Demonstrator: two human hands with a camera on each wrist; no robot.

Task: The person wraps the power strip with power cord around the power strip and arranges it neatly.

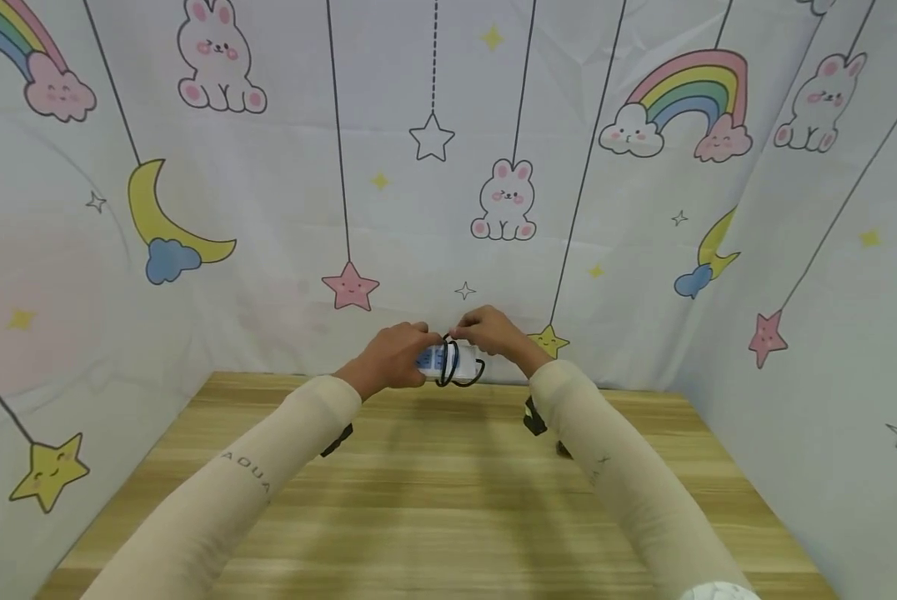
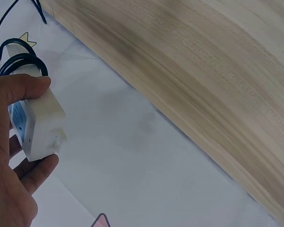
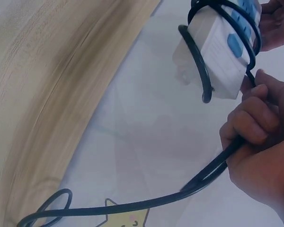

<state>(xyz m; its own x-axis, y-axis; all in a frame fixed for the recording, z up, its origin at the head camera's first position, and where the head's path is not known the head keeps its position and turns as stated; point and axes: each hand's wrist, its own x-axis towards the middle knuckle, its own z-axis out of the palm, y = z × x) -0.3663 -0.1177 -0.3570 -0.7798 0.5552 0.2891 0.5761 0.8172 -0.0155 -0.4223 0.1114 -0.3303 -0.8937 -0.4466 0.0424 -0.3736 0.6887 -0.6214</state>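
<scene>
Above the table's far edge, a white power strip (image 1: 467,358) with blue socket faces is held up in the air. My left hand (image 1: 394,357) grips one end of it, thumb on one side and fingers beneath, as the left wrist view shows. A black cord (image 3: 146,202) loops a few turns around the strip's body. My right hand (image 1: 495,332), close beside the strip, has its fingers curled round the cord. In the right wrist view, the doubled cord runs from that hand (image 3: 255,125) down to a loop by the table edge.
A wood-grain table (image 1: 418,500) spreads below both arms. Behind it and at the sides hangs a white curtain (image 1: 283,208) printed with rabbits, stars and rainbows. Dark straps (image 1: 534,417) show beneath the forearms.
</scene>
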